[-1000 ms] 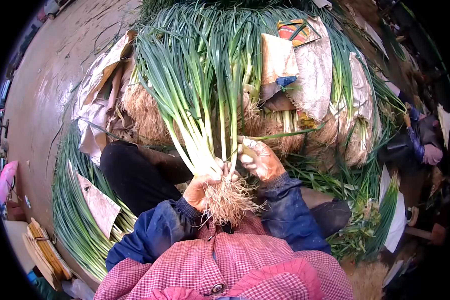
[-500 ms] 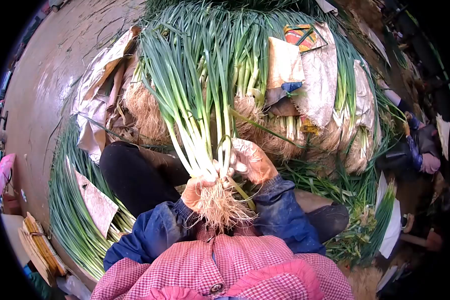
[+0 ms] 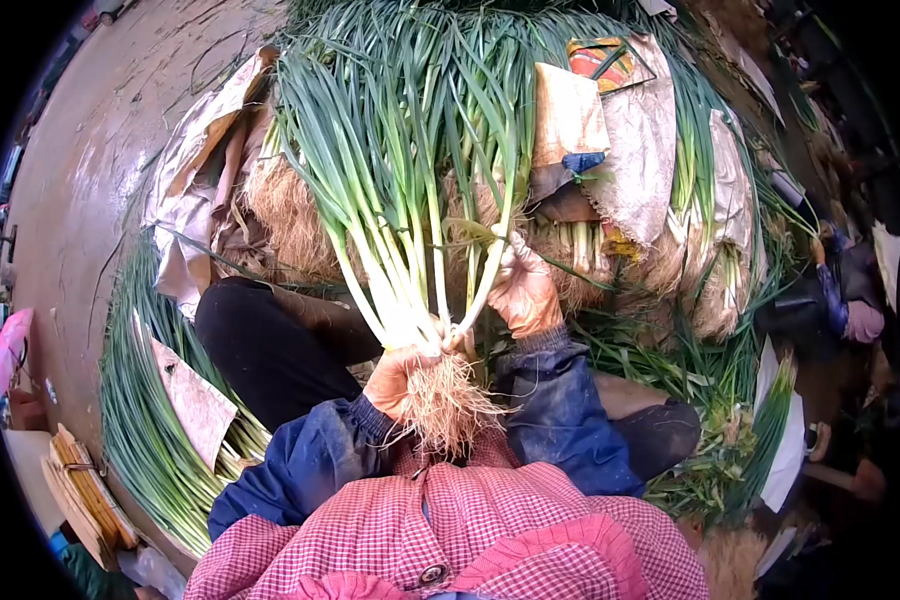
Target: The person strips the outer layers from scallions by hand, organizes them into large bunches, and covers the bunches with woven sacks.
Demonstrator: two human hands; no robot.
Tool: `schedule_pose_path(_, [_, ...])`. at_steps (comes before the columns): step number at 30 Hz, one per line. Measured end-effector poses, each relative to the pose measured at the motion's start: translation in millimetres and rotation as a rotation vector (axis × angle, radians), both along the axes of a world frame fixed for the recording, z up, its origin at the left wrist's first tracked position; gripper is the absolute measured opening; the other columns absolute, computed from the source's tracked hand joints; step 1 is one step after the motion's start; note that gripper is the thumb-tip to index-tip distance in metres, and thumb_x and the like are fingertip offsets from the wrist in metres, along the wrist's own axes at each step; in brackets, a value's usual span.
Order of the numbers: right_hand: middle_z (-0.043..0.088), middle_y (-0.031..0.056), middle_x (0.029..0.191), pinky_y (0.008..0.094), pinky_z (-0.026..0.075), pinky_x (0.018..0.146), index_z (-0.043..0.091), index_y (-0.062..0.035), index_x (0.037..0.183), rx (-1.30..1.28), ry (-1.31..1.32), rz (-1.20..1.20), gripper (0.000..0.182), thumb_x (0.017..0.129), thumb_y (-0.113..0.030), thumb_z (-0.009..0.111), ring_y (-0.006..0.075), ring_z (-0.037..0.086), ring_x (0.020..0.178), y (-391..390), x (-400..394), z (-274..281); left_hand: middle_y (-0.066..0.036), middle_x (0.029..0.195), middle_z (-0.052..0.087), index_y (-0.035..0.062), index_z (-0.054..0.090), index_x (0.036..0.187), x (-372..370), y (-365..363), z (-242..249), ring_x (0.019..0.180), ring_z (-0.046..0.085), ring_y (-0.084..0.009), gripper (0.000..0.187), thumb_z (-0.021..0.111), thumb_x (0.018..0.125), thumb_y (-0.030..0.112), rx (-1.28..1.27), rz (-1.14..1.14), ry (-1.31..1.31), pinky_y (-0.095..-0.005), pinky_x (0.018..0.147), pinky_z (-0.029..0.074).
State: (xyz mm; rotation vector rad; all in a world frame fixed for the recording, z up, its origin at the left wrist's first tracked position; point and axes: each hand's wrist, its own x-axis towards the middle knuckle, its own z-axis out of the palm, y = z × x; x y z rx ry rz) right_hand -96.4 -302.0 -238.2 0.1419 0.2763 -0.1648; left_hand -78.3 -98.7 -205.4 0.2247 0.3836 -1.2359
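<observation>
Above roots [image 3: 450, 405], left hand [image 3: 394, 382] clamps stalks [image 3: 398, 285]; right hand [image 3: 528, 292], pinching one stalk [image 3: 486, 278], has risen.

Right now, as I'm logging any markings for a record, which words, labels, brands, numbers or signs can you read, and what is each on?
No text can be read.
Orange-and-red patch by the pale sacking: bright colours, no legible lettering.
Button on the checked garment: too small to tell whether it is marked.
Bunch of green stalks in the left hand: no label shows.
</observation>
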Motion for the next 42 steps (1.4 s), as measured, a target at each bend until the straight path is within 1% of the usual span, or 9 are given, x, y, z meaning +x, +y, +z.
schedule_pose_path(11, [0.059,0.0011,0.073,0.0180,0.042,0.048,0.056,-0.0048,0.087,-1.223,0.795,0.360,0.005,0.082,-0.006,0.058,0.0048,0.052,0.056,-8.1,-123.8,24.7,-0.014,0.098,0.058,-0.0037,0.049,0.107,-1.9,-20.5,-6.1,0.083,0.060,-0.0251,0.035,0.056,0.073,-0.002,0.059,0.066,-0.006,-0.0361,0.075,0.052])
schedule_pose_path(13, [0.058,0.0134,0.107,0.0311,0.046,0.083,0.050,0.0030,0.110,-2.244,1.207,0.353,0.036,0.078,-0.010,0.061,0.0230,0.057,0.098,-21.9,-138.8,32.6,-0.014,0.100,0.057,-0.0014,0.049,0.107,-0.9,-22.5,1.4,0.086,0.059,-0.0244,0.036,0.054,0.071,-0.002,0.140,0.019,-0.006,-0.0371,0.077,0.052])
schedule_pose_path(17, [0.047,0.0242,0.122,0.0341,0.044,0.084,0.031,0.0051,0.131,-1.793,0.434,0.124,0.063,0.078,-0.012,0.060,0.0299,0.050,0.106,21.9,-86.8,34.5,-0.012,0.112,0.055,-0.0005,0.045,0.120,-1.7,-25.1,-22.0,0.095,0.057,-0.0241,0.044,0.051,0.077,0.007,0.116,-0.110,-0.151,-0.0394,0.081,0.051])
schedule_pose_path(21, [0.055,0.0150,0.066,0.0403,0.043,0.052,0.049,-0.0058,0.074,-2.618,0.724,0.391,0.016,0.080,-0.021,0.051,0.0275,0.056,0.059,43.0,-84.4,53.2,-0.013,0.110,0.056,-0.0004,0.045,0.122,-11.7,-31.8,8.2,0.090,0.057,-0.0241,0.046,0.048,0.077,0.007,0.315,-0.052,-0.194,-0.0420,0.079,0.050])
schedule_pose_path(28, [0.061,0.0154,0.090,0.0406,0.047,0.075,0.057,-0.0029,0.101,-2.162,0.927,0.426,0.037,0.073,-0.025,0.067,0.0322,0.059,0.084,6.9,-83.2,66.8,-0.010,0.085,0.057,-0.0042,0.051,0.097,-14.6,-35.0,-18.6,0.073,0.058,-0.0189,0.030,0.055,0.068,-0.009,0.357,0.065,-0.376,-0.0286,0.065,0.051])
schedule_pose_path(34, [0.061,0.0186,0.073,0.0438,0.047,0.060,0.058,-0.0046,0.085,-3.110,0.679,0.636,0.026,0.079,-0.030,0.057,0.0351,0.060,0.071,10.4,0.9,20.1,-0.010,0.084,0.057,-0.0024,0.051,0.103,-16.0,-31.1,-11.2,0.071,0.059,-0.0191,0.039,0.053,0.067,-0.016,0.432,0.147,-0.368,-0.0284,0.063,0.052])
schedule_pose_path(38, [0.059,0.0137,0.067,0.0352,0.046,0.053,0.055,-0.0036,0.079,-2.565,-0.048,0.334,0.017,0.084,-0.020,0.057,0.0276,0.057,0.057,15.2,-20.8,59.5,-0.010,0.082,0.059,-0.0031,0.053,0.100,-18.5,-29.2,-20.8,0.069,0.059,-0.0184,0.035,0.055,0.067,-0.014,0.389,0.176,-0.337,-0.0282,0.060,0.052])
schedule_pose_path(40, [0.057,0.0044,0.064,0.0245,0.042,0.050,0.053,-0.0049,0.076,-1.483,0.316,0.443,0.016,0.085,-0.017,0.057,0.0117,0.053,0.054,31.3,-35.7,95.7,-0.009,0.081,0.060,-0.0030,0.055,0.097,-17.1,-28.1,-24.6,0.068,0.060,-0.0181,0.031,0.056,0.068,-0.013,0.483,0.097,-0.361,-0.0283,0.060,0.052])
schedule_pose_path(42, [0.056,-0.0010,0.067,0.0176,0.039,0.051,0.054,-0.0055,0.076,-1.546,0.382,0.337,0.015,0.086,-0.015,0.057,0.0015,0.049,0.057,26.3,-38.9,96.2,-0.009,0.080,0.060,-0.0028,0.056,0.096,-15.9,-29.5,-21.1,0.067,0.060,-0.0181,0.030,0.056,0.068,-0.012,0.476,0.121,-0.375,-0.0290,0.061,0.052])
